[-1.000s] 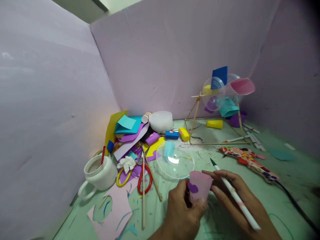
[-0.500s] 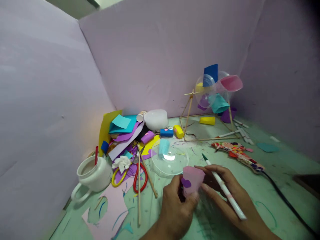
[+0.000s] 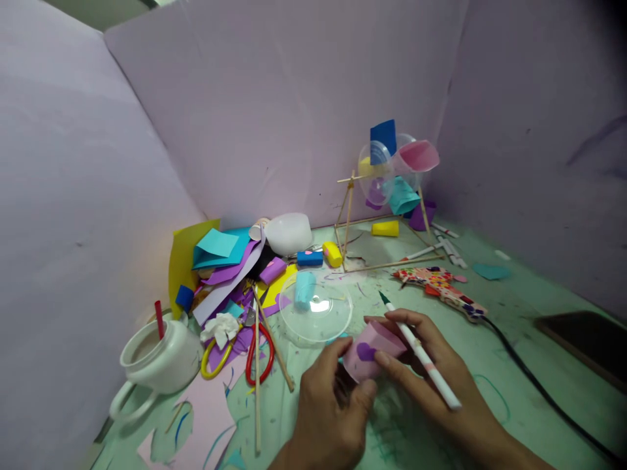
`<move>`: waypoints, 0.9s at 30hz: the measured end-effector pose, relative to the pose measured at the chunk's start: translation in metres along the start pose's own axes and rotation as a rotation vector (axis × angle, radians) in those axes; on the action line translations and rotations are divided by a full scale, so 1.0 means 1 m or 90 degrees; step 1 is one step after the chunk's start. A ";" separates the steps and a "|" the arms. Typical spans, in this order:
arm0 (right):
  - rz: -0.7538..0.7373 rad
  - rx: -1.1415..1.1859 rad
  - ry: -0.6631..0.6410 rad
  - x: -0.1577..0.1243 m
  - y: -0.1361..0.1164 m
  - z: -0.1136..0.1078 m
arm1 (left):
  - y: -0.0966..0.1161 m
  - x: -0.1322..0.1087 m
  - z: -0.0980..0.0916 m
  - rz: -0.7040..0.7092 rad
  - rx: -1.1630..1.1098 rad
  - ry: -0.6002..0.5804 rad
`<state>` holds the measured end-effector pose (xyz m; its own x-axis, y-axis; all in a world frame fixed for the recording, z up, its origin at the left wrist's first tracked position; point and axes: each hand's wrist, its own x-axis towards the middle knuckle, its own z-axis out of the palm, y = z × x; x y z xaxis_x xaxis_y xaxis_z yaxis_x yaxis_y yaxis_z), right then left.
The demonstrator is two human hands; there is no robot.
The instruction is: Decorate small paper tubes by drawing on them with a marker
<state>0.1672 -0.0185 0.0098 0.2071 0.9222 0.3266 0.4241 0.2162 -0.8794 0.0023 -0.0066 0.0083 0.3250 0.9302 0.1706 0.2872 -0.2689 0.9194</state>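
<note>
A small pink paper cup [image 3: 379, 336] with a purple heart [image 3: 366, 352] on its side lies tilted between my two hands. My left hand [image 3: 330, 398] grips its base end with fingers and thumb. My right hand [image 3: 431, 365] has its thumb against the cup beside the heart, the other fingers behind it. A white marker [image 3: 431, 369] with a green tip, uncapped, rests between the fingers of that same hand. Just beyond the hands is a clear plastic disc [image 3: 294, 323], with a light-blue paper roll [image 3: 305, 292] at its far side.
A white pot [image 3: 166, 359] stands at left near scissors [image 3: 259, 359], sticks and paper scraps. At the back right stands a stick frame [image 3: 347, 222] bearing a wheel with coloured cups. A patterned glue gun [image 3: 445, 290] trails a black cord. A dark phone-like slab [image 3: 582, 346] lies far right.
The pink cup has been tipped over toward the right, and my right thumb has come onto its side near the heart. The view has swung slightly right.
</note>
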 end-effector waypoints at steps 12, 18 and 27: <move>-0.013 -0.032 0.004 -0.001 0.012 -0.001 | 0.000 0.004 -0.005 -0.005 0.092 0.136; -0.028 -0.051 0.000 -0.001 0.018 -0.001 | 0.006 0.036 -0.079 0.118 0.377 0.387; -0.002 -0.004 -0.012 -0.001 0.012 -0.001 | -0.012 0.108 -0.137 -0.149 0.859 0.253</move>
<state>0.1727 -0.0171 -0.0005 0.1891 0.9275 0.3223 0.4297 0.2170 -0.8765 -0.0900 0.1314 0.0640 -0.0538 0.9320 0.3584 0.9951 0.0800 -0.0586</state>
